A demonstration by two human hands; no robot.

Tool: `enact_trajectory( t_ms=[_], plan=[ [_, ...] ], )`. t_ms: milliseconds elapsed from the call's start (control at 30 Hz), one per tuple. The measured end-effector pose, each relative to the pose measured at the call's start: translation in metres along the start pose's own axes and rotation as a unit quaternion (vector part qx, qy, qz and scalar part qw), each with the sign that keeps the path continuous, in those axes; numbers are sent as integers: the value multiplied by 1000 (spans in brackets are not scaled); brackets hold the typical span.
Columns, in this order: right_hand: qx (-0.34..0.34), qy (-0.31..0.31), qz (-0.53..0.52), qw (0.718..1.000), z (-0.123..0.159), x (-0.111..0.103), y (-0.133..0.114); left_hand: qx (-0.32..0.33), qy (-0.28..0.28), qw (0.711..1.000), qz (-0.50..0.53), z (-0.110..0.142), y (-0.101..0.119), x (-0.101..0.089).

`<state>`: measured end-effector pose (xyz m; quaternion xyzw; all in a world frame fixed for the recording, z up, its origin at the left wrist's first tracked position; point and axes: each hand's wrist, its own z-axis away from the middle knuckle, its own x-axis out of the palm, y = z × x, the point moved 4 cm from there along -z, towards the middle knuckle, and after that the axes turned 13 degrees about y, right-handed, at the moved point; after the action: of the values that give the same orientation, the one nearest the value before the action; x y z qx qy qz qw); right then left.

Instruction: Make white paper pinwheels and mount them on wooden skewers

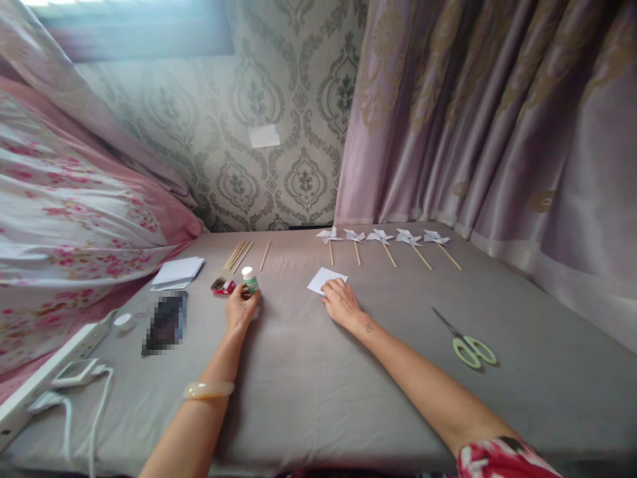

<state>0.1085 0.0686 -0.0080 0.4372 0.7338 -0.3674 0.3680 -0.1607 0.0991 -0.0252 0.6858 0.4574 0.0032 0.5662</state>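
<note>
My left hand point(242, 307) is closed around the lower part of a small green bottle with a white cap point(250, 280), which stands upright on the grey cloth. Just left of it sits a small red box point(222, 286) with tiny dark bits inside. My right hand point(341, 300) lies with its fingers resting on the near right part of a white square of paper point(323, 279). Its fingers are stretched out over the sheet. Behind the hands, several thin wooden sticks point(239, 255) lie on the left, and a row of paper pinwheels point(381, 238) on sticks lies on the right.
Green-handled scissors point(472, 350) lie at the right. A stack of white paper point(178, 272), a blurred dark flat object point(166, 323) and a round white item point(123, 322) are at the left. A power strip point(54, 372) with white cables runs along the left edge. Curtains point(472, 119) hang behind.
</note>
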Motion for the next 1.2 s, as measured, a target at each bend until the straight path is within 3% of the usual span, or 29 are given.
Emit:
enact_trajectory(
  t_ms=[167,467,700,933,1200],
  plan=[
    [-25,-1,41,999,4,0,7,83,19,995,-55,9,18,2],
    [-98,-44,105,989,2,0,13,166,-44,983,-70,27,35,17],
    [-103,-55,134,984,6,-1,11,147,-45,986,-69,25,30,17],
    [-94,-58,141,984,32,-25,28,124,-48,990,-48,26,32,15],
    [-77,-54,101,990,63,-43,51,91,-69,992,54,40,57,21]
  ],
)
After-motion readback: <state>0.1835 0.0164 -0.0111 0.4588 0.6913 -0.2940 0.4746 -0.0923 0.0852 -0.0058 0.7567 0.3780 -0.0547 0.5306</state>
